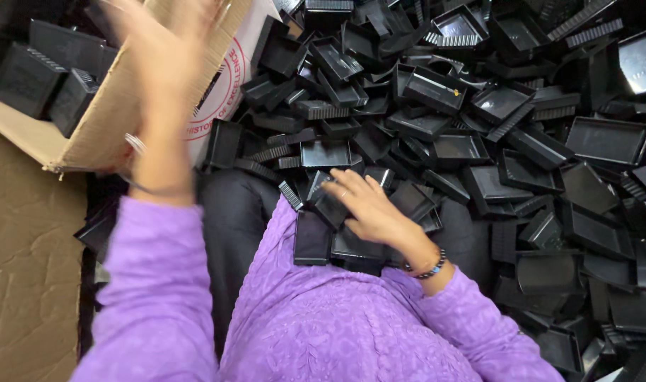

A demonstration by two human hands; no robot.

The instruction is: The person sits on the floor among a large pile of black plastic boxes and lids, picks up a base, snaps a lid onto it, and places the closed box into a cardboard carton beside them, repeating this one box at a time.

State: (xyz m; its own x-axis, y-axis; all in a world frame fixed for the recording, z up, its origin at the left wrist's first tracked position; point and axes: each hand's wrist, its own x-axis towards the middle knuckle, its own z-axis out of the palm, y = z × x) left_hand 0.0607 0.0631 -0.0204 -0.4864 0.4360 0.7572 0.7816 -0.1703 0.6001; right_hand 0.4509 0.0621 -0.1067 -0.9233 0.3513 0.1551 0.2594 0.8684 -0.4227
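Head view, looking steeply down, close over lap

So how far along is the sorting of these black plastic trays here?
Early, by the look of it. A few trays already sit in the cardboard box. The left hand, blurred, is raised at the box; the right hand rests on black trays in the lap. A large pile of trays remains loose in front.

left hand (pixel 169 53) motion-blurred, fingertips cut off at top edge, cardboard box (pixel 103 124) cropped at left
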